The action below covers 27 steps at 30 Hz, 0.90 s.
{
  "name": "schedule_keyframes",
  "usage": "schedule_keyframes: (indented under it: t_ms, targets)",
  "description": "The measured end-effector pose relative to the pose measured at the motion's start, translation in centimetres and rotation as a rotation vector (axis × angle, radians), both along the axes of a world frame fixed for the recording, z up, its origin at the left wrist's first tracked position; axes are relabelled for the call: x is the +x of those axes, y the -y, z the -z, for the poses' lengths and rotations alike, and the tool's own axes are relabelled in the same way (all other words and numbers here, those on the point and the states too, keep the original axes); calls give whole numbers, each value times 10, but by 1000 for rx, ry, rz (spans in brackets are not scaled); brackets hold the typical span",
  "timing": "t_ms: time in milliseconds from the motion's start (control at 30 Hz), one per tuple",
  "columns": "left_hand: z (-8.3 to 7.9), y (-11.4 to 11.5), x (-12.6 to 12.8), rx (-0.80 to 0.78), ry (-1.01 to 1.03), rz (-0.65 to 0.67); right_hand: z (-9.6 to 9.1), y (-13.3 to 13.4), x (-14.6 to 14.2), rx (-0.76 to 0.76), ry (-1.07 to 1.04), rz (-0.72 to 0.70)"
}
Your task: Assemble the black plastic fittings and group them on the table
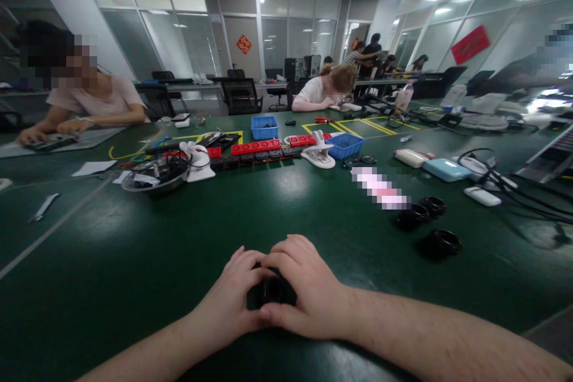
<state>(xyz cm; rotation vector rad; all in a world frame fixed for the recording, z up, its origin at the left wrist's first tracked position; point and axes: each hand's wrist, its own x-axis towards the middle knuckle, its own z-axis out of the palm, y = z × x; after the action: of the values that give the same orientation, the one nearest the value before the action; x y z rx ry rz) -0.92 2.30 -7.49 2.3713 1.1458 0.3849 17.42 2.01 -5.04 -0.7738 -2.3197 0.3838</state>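
Observation:
Close to the table's front edge, my left hand (236,287) and my right hand (311,286) curl toward each other, their fingertips and thumbs meeting. Between them, mostly hidden by the fingers, is a dark, round, hollow black part (271,291). Both hands close round its sides. To the right lie similar black ring-shaped parts: one nearer me (441,243), and a pair side by side farther back, a left one (412,215) and a right one (432,206).
A metal bowl (156,184) of dark parts, white clip stands, red-and-black strips (256,147) and blue bins (264,127) line the table's middle. Cables, a light-blue case (446,169) and white devices lie right. People sit across the green table (188,239) and at the left.

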Motion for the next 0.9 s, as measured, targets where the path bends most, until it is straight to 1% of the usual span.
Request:
schedule_keyframes:
  t_ms: [133, 233, 300, 433, 567, 733, 900]
  targets:
    - [-4, 3, 4, 7, -8, -21, 1, 0, -3, -11, 145, 98]
    - [-5, 4, 7, 7, 13, -42, -1, 3, -4, -30, 201, 124]
    - [-6, 5, 8, 6, 34, -47, -3, 4, -4, -28, 205, 95]
    - [-6, 6, 8, -3, 46, -38, -6, 6, -2, -12, 185, -44]
    - [-8, 6, 9, 0, 36, -43, -4, 5, -3, -14, 135, -145]
    - [-10, 8, 10, -5, 41, -49, 1, 5, -4, 7, 93, -189]
    - [-9, 7, 9, 2, 37, -53, -3, 6, -2, 41, 61, -188]
